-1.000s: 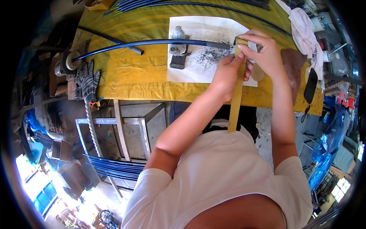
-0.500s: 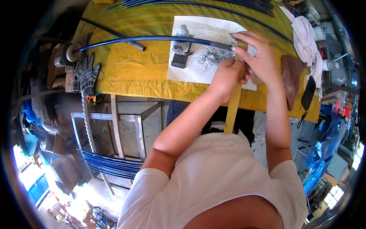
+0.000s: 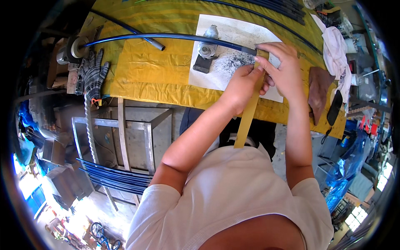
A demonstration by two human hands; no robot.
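Both hands at 1–2 o'clock from frame centre, over the bench (image 3: 141, 87). Left hand (image 3: 239, 86): thumb and index closed on a flat yellow strip (image 3: 248, 112), no gap visible; its other fingers are curled behind, partly hidden. Right hand (image 3: 286, 68): thumb and index nearly closed, pinching the strip's upper end right at the tip of a long blue rod (image 3: 166, 36). That contact is mostly covered — can't tell whether strip wraps the tip or just lies against it. Strip hangs from the fingers toward 6–7 o'clock, down to the shirt; can't tell if it ends there or runs under.

Rod goes from the fingers out to 9 o'clock, to a round disc (image 3: 78, 47) on a motor-like unit; how it's held there is too dark to make out. Midway it passes over a grey metal fitting (image 3: 206, 51), resting or clear can't tell. Fitting sits on a white sheet (image 3: 208, 80) dusted with dark specks, part of it hidden by both hands.

Striped glove (image 3: 93, 75) at 10 o'clock from centre. Brown piece (image 3: 318, 89) at 4 o'clock from the right hand, pale cloth (image 3: 336, 50) at 2. Dark rod bundle (image 3: 287, 9) at its 12 — cut off by the top edge.
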